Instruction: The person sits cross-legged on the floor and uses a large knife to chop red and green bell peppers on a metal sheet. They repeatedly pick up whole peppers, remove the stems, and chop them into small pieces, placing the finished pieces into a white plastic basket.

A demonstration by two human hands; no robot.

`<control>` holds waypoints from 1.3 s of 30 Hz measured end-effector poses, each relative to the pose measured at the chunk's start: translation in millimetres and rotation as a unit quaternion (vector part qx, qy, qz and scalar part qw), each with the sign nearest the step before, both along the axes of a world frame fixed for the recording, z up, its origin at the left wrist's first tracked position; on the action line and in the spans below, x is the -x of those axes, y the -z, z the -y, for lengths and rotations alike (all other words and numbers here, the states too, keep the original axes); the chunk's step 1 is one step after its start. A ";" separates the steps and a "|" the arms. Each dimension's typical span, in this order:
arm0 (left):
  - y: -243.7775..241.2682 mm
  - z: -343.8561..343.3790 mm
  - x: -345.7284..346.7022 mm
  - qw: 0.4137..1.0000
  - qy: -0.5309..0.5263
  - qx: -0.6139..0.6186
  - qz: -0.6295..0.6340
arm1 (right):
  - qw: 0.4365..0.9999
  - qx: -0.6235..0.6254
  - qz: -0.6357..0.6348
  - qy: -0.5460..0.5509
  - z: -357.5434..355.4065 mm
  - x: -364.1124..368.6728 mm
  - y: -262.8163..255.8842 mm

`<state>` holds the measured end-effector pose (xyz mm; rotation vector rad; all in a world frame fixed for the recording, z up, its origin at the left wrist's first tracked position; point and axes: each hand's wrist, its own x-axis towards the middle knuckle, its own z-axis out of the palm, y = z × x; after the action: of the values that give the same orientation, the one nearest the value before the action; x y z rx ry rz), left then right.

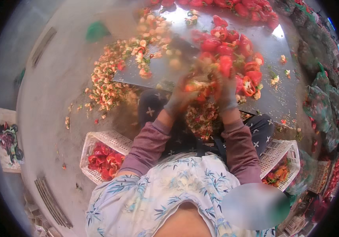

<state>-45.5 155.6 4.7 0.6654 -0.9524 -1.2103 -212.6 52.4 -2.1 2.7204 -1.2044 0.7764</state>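
Note:
Both my hands are in light-coloured gloves and blurred, held close together over my lap at the table's near edge. My left hand (pixel 181 96) is beside blurred red and orange pepper pieces (pixel 200 90); its grip is not clear. On the other side of these pieces, my right hand (pixel 226 91) reaches up close to an upright red bell pepper (pixel 225 65). Whether it grips that pepper is too blurred to see. Below and between my wrists lies a heap of pepper cores and scraps (pixel 203 118). Cut and whole red bell peppers (pixel 246 47) are piled just beyond my right hand.
Pale pepper cores (pixel 107 77) spill off the metal tabletop (pixel 276 97) to the left. More red peppers (pixel 243 9) line its far side. White plastic crates (pixel 110 137) (pixel 279 148) holding pepper pieces flank me. Green mesh sacks (pixel 320 103) stand at right.

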 end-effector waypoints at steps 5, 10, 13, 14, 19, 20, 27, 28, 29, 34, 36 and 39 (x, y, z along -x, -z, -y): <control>-7.9 -20.0 -13.3 0.997 0.014 -0.020 -0.076 | 0.840 -0.296 0.446 -0.088 46.3 -28.1 17.9; 23.7 -2.9 -36.6 0.981 -0.108 -0.032 0.156 | 0.881 -0.249 0.402 0.016 81.6 -43.7 23.8; 24.8 7.4 -49.3 0.994 -0.080 -0.066 0.042 | 0.769 -0.391 0.506 -0.013 97.9 -22.9 -13.7; 24.7 14.6 -44.5 0.995 -0.061 -0.073 -0.003 | 0.765 -0.404 0.502 -0.016 114.4 -1.1 -15.1; 1.8 8.7 -23.6 0.979 -0.096 -0.172 -0.056 | 0.971 -0.166 0.170 -0.015 38.2 -5.0 -70.0; 15.0 10.4 -26.0 0.983 -0.089 -0.156 -0.024 | 0.963 -0.198 0.153 -0.105 30.4 -1.6 -70.4; 28.4 7.3 -22.7 0.952 0.146 -0.245 0.110 | 0.934 -0.267 -0.050 -0.230 -14.3 -0.3 -29.2; 25.6 4.3 -21.3 0.957 0.158 -0.232 0.071 | 0.937 -0.265 -0.060 -0.219 -18.3 4.2 -25.2; 22.0 1.3 -20.5 0.960 0.169 -0.219 0.031 | 0.940 -0.262 -0.070 -0.207 -22.5 8.5 -21.7; 27.2 -3.4 -17.4 0.961 0.134 -0.242 0.021 | 0.959 -0.218 0.098 -0.150 -50.4 -4.7 -34.3; 24.2 -4.6 -14.3 0.957 0.106 -0.257 0.089 | 0.950 -0.216 0.137 -0.178 -59.3 -0.3 -37.2; 37.8 -8.7 -13.0 0.973 0.096 -0.159 0.135 | 0.897 -0.297 0.162 -0.284 -59.6 14.3 -36.1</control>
<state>-32.5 164.3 -33.2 1.0314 -1.0768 -1.4868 -226.8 112.1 34.0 3.6591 -0.7541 1.1028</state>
